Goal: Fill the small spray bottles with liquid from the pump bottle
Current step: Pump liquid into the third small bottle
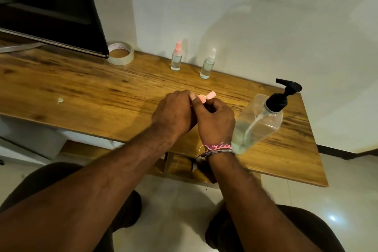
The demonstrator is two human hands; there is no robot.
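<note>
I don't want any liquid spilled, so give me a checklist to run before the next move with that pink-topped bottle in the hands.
1. Pink-topped bottle held in both hands: ok, left hand and right hand close around it.
2. Its top off: cannot tell, fingers hide the neck.
3. Pump bottle within reach: ok, beside the right hand.
4. Pump bottle has liquid: ok, some at the bottom.
5. Two small spray bottles at the back upright and capped: ok.

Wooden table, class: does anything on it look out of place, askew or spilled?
No spill shows. The pump bottle looks tilted, but that may be the wide lens. A small pale scrap lies alone on the wooden table, left of the hands. Both small spray bottles stand upright.
</note>
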